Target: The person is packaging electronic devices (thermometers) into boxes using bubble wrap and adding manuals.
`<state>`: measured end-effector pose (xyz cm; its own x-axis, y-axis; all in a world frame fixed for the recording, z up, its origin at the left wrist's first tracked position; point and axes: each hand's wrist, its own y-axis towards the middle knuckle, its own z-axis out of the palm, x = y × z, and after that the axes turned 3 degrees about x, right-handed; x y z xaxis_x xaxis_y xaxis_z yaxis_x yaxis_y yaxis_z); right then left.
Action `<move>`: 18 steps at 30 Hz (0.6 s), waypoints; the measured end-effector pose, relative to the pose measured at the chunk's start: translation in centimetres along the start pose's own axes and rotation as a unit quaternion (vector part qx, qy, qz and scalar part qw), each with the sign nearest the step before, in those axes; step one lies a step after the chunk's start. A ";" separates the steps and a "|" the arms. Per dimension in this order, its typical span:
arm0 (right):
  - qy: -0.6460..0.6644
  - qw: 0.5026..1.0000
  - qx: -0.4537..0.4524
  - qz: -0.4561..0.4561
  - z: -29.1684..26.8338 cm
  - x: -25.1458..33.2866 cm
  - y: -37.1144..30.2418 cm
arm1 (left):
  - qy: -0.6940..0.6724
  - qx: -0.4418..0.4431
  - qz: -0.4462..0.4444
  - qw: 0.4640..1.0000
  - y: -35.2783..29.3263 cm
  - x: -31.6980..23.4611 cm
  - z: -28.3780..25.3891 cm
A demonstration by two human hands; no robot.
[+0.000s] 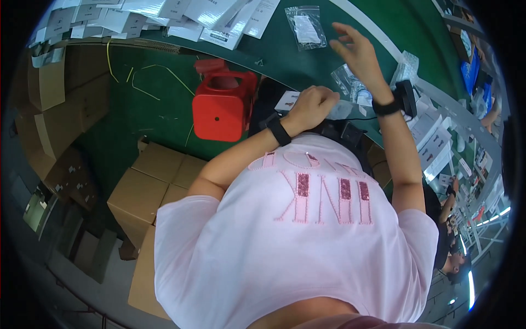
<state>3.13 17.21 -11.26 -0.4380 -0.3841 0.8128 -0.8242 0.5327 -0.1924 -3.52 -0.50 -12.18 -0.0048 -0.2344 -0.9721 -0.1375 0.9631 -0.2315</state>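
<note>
My right hand [357,54] is raised over the green worktable [274,52], its fingers apart and bent, holding nothing. Just left of its fingertips lies a clear plastic bag [307,28] with a white printed slip inside. Under my right wrist is a second clear bag [350,85] with white contents. Close to my body, my left hand [314,109] is closed with its fingers curled; what they hold, if anything, is hidden. Beside it, at the table edge, a small white box [287,101] with a printed picture shows partly, and translucent plastic [341,111] lies on its other side.
Many white printed boxes [213,19] are piled along the table's far left. A red plastic stool [219,112] stands on the green floor, left of me. Brown cartons [148,186] are stacked at lower left. More white boxes [433,137] and another person [446,236] are at right.
</note>
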 end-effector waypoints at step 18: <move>0.165 0.979 -0.123 -0.008 -14.1 5.0 2.5 | -0.233 0.085 0.026 0.968 3.8 -0.9 -9.8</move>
<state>3.94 27.24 0.07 -0.2525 -0.1499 0.9559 -0.7010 0.7093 -0.0740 -13.76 2.03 -11.84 0.4450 -0.1369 -0.8850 0.0153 0.9893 -0.1453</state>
